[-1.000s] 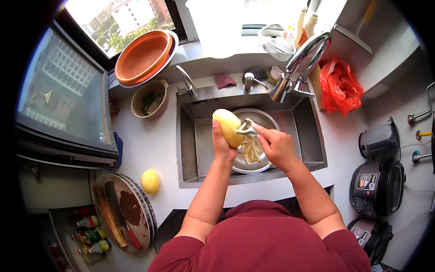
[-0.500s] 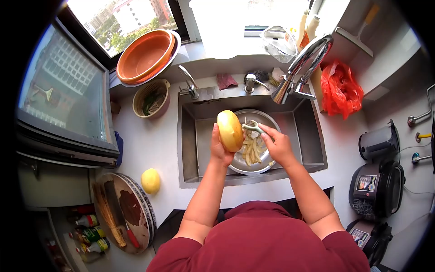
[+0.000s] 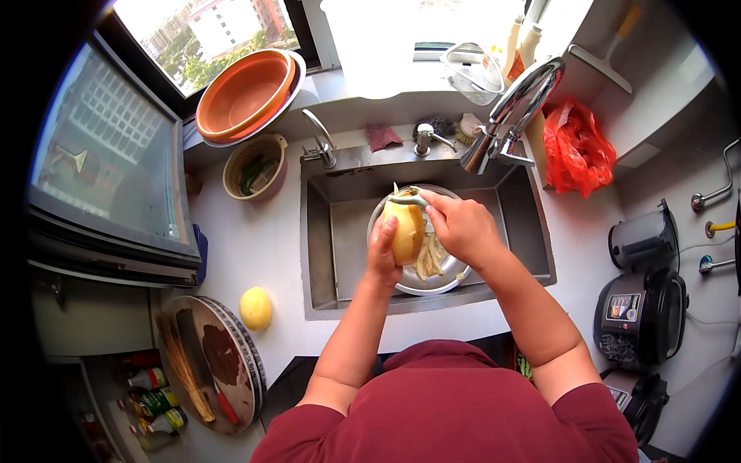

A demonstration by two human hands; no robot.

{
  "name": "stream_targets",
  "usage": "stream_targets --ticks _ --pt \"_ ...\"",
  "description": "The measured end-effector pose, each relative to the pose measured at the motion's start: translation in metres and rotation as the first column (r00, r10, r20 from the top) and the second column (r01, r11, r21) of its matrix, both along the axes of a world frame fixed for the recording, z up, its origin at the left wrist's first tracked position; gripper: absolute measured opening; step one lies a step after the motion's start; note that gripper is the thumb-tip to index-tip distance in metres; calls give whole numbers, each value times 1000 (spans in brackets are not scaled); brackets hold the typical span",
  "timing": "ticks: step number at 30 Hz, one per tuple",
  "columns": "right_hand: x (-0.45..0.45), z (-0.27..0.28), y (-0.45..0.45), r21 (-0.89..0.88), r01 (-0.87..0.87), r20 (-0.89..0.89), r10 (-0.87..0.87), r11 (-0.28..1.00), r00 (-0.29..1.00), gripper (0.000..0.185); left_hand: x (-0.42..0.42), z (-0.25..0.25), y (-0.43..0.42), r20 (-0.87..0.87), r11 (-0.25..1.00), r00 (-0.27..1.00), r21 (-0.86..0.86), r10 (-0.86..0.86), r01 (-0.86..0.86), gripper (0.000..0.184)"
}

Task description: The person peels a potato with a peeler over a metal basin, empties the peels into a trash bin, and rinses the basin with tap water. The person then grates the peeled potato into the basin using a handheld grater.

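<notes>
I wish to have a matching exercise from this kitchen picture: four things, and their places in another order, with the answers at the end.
Things:
1. peeler
2. peel strips
3. red plastic bag
4. round yellow item

Places:
A. on the counter, left of the sink
B. in the right hand
C. right of the sink
D. in the metal bowl

Pairs: 1-B, 2-D, 3-C, 4-A.

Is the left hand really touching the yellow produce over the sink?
Touching: the head view shows the left hand wrapped around the near end of the yellow produce, with no gap between them.
</notes>
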State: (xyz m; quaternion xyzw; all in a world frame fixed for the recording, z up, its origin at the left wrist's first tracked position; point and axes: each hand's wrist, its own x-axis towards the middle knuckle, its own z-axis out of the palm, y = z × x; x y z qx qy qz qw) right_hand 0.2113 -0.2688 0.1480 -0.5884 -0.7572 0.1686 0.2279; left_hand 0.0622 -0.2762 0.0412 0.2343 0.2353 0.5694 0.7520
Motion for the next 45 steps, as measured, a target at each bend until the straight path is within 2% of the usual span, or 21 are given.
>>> stream_targets --ticks 3,4,7,11,15,16,19,22,23,25,26,29,30,31,33,34,38,41,42,43,45 --pt "-2 -6 -9 -30 69 16 -69 997 998 29 19 5 -4 17 991 994 -82 105 -104 51" --pt "-1 -2 -13 -128 83 -37 -89 988 995 30 23 -5 -2 59 983 989 -133 138 -130 49" --pt "0 -11 -28 -27 38 -97 -40 999 995 31 15 -21 4 126 976 983 -189 136 -111 46" --pt "2 -20 -37 -65 74 -87 -79 995 993 30 26 -31 6 81 951 975 -251 208 -182 51" --pt "4 -38 -55 -5 59 -96 -59 998 994 31 30 -34 21 110 896 940 -358 321 -264 54" --pt "4 -39 -57 -9 66 -101 -67 998 993 32 36 -34 26 94 860 913 -387 396 -333 55" --pt "8 -43 -66 -89 102 -97 -110 991 989 33 44 -29 29 50 756 878 -534 476 -379 56" --pt "18 -63 -84 -299 116 -229 -189 947 955 33 36 -43 38 112 758 893 -581 436 -297 63" --pt "23 -69 -81 -205 134 -300 -192 970 934 32 34 -46 42 138 748 889 -605 437 -274 64" --pt "27 -74 -79 -32 181 -445 -177 983 878 32 29 -41 36 143 825 927 -516 346 -228 63" --pt "31 -74 -75 -126 237 -493 -268 963 828 32 27 -38 33 136 844 937 -489 323 -220 62" --pt "33 -79 -50 -297 222 -606 -363 929 708 36 28 -31 22 112 912 973 -384 203 -146 61" --pt "28 -84 -41 -338 203 -703 -390 919 595 40 31 -26 16 89 919 981 -371 175 -131 61" --pt "22 -83 -35 -325 189 -694 -369 927 618 39 33 -23 10 64 926 987 -358 149 -117 61" --pt "10 -80 -26 -297 155 -679 -323 942 660 37 32 -26 2 108 991 994 -130 -23 37 56" --pt "6 -77 -25 -186 196 -593 -269 963 759 38 34 -29 -1 59 992 998 -122 -7 15 56" --pt "6 -84 -25 -297 154 -660 -319 942 681 35 34 -27 -8 -110 983 986 -118 126 -138 56" --pt "21 -121 -14 -316 175 -763 -360 932 537 38 20 -28 -9 -58 984 994 -146 92 -100 57" --pt "32 -133 -7 -287 219 -643 -358 932 678 37 17 -27 -9 -62 985 995 -145 80 -89 61" --pt "38 -128 -3 -279 231 -570 -355 932 741 33 14 -28 -11 -63 987 995 -140 74 -82 62" --pt "41 -105 2 -252 229 -565 -335 940 754 31 8 -28 -8 -64 990 996 -121 60 -67 63"
